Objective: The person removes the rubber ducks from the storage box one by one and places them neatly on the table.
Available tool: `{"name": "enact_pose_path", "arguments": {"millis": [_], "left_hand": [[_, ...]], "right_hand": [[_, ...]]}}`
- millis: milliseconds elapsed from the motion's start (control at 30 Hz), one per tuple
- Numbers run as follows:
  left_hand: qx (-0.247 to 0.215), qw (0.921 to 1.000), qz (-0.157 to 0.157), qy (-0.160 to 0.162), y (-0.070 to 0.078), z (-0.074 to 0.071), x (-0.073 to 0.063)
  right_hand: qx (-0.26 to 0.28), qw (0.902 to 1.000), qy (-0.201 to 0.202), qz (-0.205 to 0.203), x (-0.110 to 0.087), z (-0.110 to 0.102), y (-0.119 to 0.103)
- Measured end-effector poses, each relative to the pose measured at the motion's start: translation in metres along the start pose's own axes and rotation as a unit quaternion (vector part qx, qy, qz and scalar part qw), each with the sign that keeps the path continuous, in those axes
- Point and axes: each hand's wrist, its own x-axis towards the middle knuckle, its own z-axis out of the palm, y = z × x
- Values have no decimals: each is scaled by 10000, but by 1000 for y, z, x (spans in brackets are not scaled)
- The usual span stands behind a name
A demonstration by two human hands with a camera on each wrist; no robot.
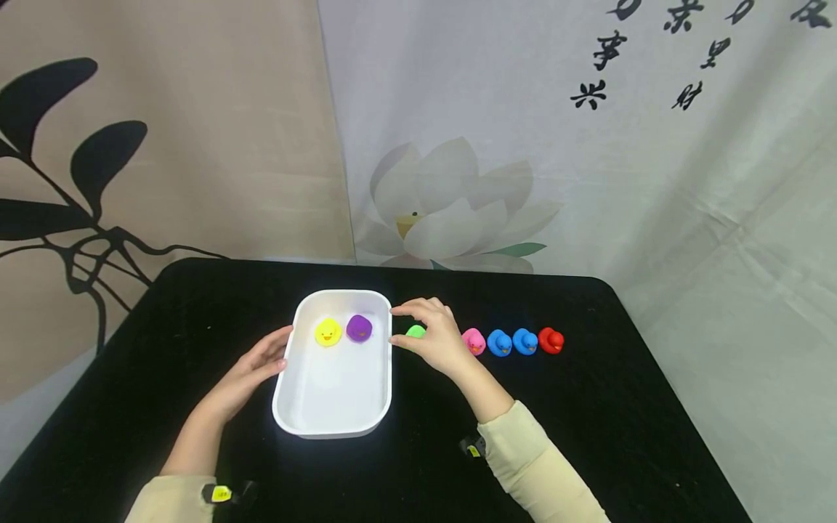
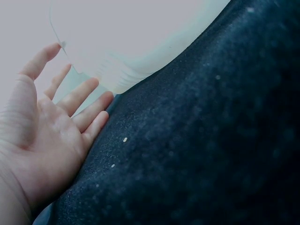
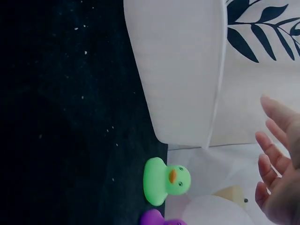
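A white tray (image 1: 336, 388) lies on the black table, holding a yellow rubber duck (image 1: 328, 333) and a purple rubber duck (image 1: 359, 328). At its left wall is my left hand (image 1: 251, 367), fingers extended and fingertips at the side; the left wrist view shows the left palm (image 2: 51, 126) facing the tray. My right hand (image 1: 431, 334) is by the right rim, thumb and fingers spread, holding nothing. Partly behind it sits a green rubber duck (image 1: 415, 331), seen whole in the right wrist view beside another purple duck (image 3: 157, 218), cut off by the frame.
Right of my right hand, a row of rubber ducks runs across the table: a pink duck (image 1: 474, 341), two blue ducks (image 1: 500, 343), and a red duck (image 1: 551, 340). Behind the table hangs a printed curtain (image 1: 458, 87).
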Motion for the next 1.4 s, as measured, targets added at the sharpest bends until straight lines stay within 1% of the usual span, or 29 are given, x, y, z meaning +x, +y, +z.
{"name": "enact_pose_path", "arguments": {"millis": [200,367,667,867,1167,1400], "left_hand": [[49,10000,49,-1,1,0,1],[76,10000,9,4,0,1,2],[51,10000,-15,27,-1,1,1],[88,9999,16,49,-1,0,1],[106,9999,14,45,0,-1,0],[106,9999,-7,54,0,0,1]], "right_hand": [[-373,9986,-361,-26,12,14,0],[-613,9959,-659,-8,23,26,0],[-1009,9876,-1198,110,41,41,3],[-994,9852,-1387,182,50,49,6],[-1447,9750,-1673,204,61,57,6],[-1580,9713,-1762,248,66,62,7]]}}
